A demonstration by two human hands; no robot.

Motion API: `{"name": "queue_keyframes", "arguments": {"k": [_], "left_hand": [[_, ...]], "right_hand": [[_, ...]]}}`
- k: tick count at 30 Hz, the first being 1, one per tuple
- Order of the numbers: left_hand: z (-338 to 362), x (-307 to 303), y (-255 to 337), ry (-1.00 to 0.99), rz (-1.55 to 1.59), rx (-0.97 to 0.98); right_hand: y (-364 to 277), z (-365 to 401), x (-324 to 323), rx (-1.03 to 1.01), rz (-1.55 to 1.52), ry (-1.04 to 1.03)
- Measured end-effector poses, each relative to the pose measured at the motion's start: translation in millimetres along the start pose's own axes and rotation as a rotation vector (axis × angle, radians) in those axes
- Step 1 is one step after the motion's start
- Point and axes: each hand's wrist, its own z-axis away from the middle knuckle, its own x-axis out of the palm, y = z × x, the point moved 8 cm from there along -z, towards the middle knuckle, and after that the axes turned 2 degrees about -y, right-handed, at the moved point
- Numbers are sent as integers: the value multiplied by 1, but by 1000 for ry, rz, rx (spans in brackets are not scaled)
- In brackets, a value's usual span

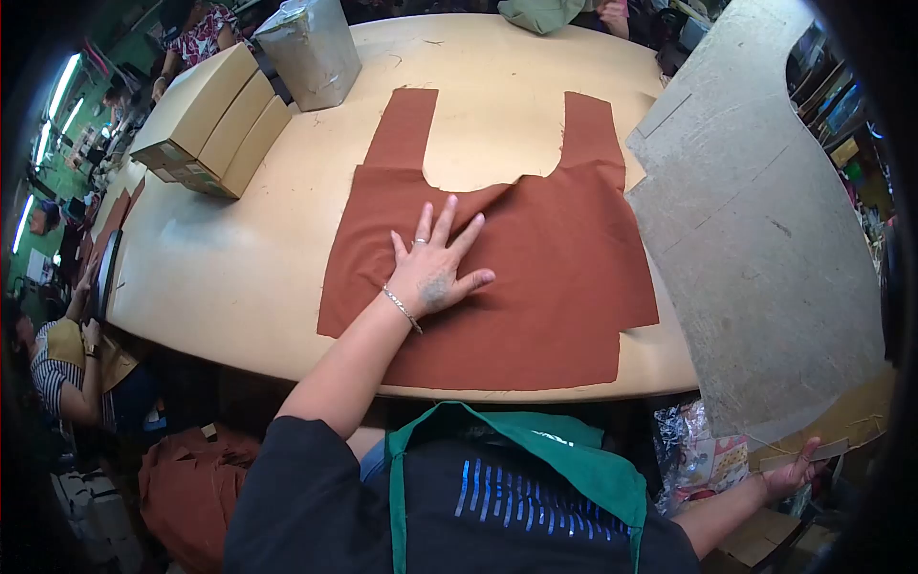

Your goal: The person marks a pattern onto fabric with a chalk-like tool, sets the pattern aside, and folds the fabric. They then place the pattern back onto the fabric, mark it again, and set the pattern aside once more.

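Note:
My left hand (435, 268) lies flat with spread fingers on a reddish-brown cut fabric piece (545, 277). Two straps extend from the fabric's far side, with a rounded cutout between them. Small wrinkles run across the cloth around my fingers, and its near edge lies along the table's front. Down at the lower right, my right hand (792, 471) grips the near end of a large grey pattern board (755, 239), its thumb over a narrow strip there. The board is scuffed, has a curved outline and overlaps the table's right side. My right fingers are partly hidden.
Brown cardboard boxes (215, 120) and a grey wrapped box (311, 53) stand on the pale table (229, 277) at the far left. Green cloth (540, 13) lies at the back edge. More brown fabric (196, 488) is heaped below left. Other people work around the table.

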Motion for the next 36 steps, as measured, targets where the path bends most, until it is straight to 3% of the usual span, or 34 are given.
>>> {"name": "queue_keyframes", "arguments": {"k": [3, 6, 9, 12, 16, 20, 26, 29, 31, 33, 36], "left_hand": [[-22, -37, -37, 359, -68, -204], [-65, -22, -103, 122, -28, -331], [-81, -22, -112, 28, -59, -333], [-80, -20, -82, 63, -147, -212], [-48, 14, 45, -49, -102, 291], [-27, 28, 101, -51, -79, 360], [-31, 31, 103, -91, -69, 339], [-54, -12, 49, 304, -14, 10], [-70, -32, -33, 456, 81, -357], [-83, -30, -107, 229, 106, -667], [-88, -30, -124, 27, -93, -620]], "right_hand": [[3, -5, -5, 15, 55, 21], [-1, -6, -5, -2, 59, 11], [-4, -4, -16, -14, 54, 15], [-12, -3, -34, 11, 66, 35], [-24, -8, -58, 35, 36, 98], [-39, -25, -72, -75, 79, 75], [-23, -29, -118, -72, 182, 169], [-27, -25, -107, -79, 222, 178], [-25, -23, -109, 11, 172, 175], [-30, -17, -93, 17, 111, 189], [-32, -18, -77, 7, 30, 107]]}}
